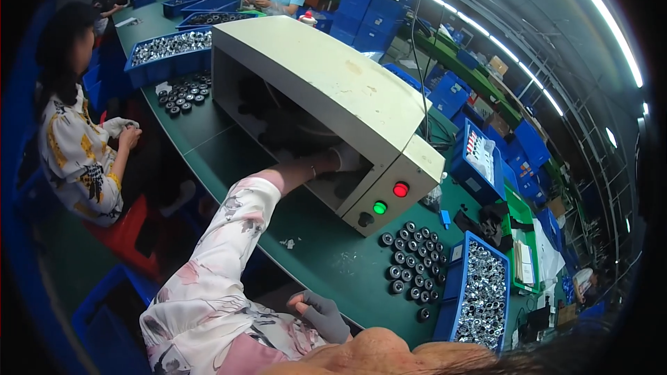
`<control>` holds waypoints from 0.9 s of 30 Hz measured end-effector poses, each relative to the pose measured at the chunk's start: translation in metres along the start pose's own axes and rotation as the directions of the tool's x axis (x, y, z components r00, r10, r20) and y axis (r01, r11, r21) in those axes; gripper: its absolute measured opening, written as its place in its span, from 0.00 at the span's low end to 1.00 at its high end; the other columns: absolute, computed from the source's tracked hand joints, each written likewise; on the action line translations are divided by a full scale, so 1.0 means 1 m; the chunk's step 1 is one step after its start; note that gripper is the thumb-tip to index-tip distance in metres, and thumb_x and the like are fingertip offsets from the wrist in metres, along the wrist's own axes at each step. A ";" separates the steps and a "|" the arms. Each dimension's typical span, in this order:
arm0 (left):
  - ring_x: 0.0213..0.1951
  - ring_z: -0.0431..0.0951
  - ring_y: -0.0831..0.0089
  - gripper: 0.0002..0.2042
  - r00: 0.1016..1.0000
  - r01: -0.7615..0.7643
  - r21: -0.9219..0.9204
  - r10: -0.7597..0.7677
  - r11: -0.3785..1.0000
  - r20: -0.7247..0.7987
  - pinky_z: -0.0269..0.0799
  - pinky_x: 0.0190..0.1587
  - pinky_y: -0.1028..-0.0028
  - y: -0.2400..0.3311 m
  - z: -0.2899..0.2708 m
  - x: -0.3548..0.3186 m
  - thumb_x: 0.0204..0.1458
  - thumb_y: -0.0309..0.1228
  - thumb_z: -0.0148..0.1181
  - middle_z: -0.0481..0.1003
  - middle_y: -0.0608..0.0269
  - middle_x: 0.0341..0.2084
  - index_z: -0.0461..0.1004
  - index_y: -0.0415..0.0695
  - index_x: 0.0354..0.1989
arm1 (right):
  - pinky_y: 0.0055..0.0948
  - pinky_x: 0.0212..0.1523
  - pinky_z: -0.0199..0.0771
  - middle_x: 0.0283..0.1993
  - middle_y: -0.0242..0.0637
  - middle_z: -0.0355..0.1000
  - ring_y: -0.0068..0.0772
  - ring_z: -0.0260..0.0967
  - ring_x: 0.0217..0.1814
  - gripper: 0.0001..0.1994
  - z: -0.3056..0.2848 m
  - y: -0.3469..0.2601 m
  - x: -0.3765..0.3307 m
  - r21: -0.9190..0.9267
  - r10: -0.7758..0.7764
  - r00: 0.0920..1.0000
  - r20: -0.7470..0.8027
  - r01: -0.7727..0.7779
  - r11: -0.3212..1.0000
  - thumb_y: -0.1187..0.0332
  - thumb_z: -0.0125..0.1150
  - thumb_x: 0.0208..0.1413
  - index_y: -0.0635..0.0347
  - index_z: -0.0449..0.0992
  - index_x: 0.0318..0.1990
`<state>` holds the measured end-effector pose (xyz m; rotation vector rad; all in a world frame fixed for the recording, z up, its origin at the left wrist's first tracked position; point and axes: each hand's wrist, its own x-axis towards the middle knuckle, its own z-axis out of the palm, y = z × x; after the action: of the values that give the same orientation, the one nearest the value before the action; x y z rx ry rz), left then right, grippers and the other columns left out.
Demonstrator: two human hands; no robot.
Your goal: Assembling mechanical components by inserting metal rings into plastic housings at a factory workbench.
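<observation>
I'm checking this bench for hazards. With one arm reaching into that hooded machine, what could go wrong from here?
1. The left hand is inside the cream machine housing, hidden from view; it could be caught if anything inside moves.
2. The red button and green button sit beside that arm, so an accidental press seems possible.
3. The black round parts stand loose near the table edge, close to the gloved right hand; a sweep could knock them off.

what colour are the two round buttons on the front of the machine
One red button above, one green button below, on the cream machine; clearest in the head view.
</observation>
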<state>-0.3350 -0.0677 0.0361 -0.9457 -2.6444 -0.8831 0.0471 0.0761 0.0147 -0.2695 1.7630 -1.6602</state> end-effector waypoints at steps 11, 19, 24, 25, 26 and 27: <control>0.55 0.72 0.46 0.15 0.881 -0.273 0.123 0.300 0.954 -0.366 0.68 0.60 0.56 -0.013 -0.014 -0.066 0.53 0.30 0.61 0.75 0.46 0.49 0.78 0.44 0.49 | 0.28 0.45 0.68 0.38 0.37 0.72 0.29 0.68 0.43 0.16 -0.014 -0.086 -0.034 0.247 -0.478 0.856 0.195 0.429 0.869 0.64 0.57 0.64 0.72 0.74 0.48; 0.53 0.72 0.46 0.13 0.870 -0.289 0.198 0.343 0.937 -0.355 0.68 0.59 0.56 -0.017 -0.016 -0.078 0.55 0.30 0.60 0.75 0.47 0.48 0.78 0.43 0.48 | 0.31 0.21 0.61 0.32 0.50 0.75 0.33 0.66 0.24 0.42 -0.010 -0.212 -0.057 0.746 -0.939 0.065 0.336 0.591 0.308 0.37 0.51 0.62 0.84 0.72 0.50; 0.49 0.75 0.47 0.14 0.870 -0.203 0.181 0.263 0.962 -0.417 0.74 0.51 0.56 0.003 -0.030 -0.111 0.49 0.25 0.64 0.76 0.50 0.45 0.78 0.44 0.47 | 0.34 0.19 0.62 0.16 0.36 0.64 0.29 0.56 0.13 0.22 -0.003 -0.259 -0.118 0.333 -0.820 0.266 0.507 0.817 0.471 0.52 0.40 0.72 0.58 0.78 0.44; 0.47 0.75 0.47 0.14 0.859 -0.208 0.171 0.263 0.963 -0.439 0.75 0.49 0.57 0.011 -0.035 -0.122 0.49 0.25 0.65 0.76 0.50 0.44 0.79 0.43 0.45 | 0.34 0.18 0.62 0.15 0.36 0.63 0.30 0.57 0.14 0.18 -0.007 -0.252 -0.126 0.300 -0.863 0.267 0.429 0.859 0.415 0.56 0.43 0.72 0.56 0.78 0.42; 0.47 0.75 0.47 0.14 0.860 -0.188 0.187 0.254 0.964 -0.442 0.75 0.49 0.57 0.010 -0.047 -0.139 0.49 0.25 0.65 0.76 0.50 0.44 0.79 0.43 0.45 | 0.34 0.18 0.62 0.15 0.36 0.63 0.30 0.57 0.14 0.18 -0.006 -0.255 -0.124 0.320 -0.862 0.253 0.439 0.853 0.413 0.56 0.43 0.72 0.56 0.78 0.42; 0.46 0.76 0.48 0.14 0.854 -0.155 0.149 0.208 0.977 -0.478 0.75 0.49 0.57 0.012 -0.048 -0.149 0.49 0.25 0.65 0.77 0.50 0.43 0.79 0.43 0.45 | 0.35 0.17 0.61 0.14 0.36 0.64 0.30 0.57 0.13 0.14 -0.008 -0.257 -0.122 0.405 -0.870 0.174 0.462 0.831 0.381 0.60 0.46 0.69 0.56 0.77 0.39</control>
<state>-0.2129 -0.1656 0.0258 -0.7984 -2.1067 -0.8012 0.0553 0.1126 0.2969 -1.8958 0.9617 -1.9394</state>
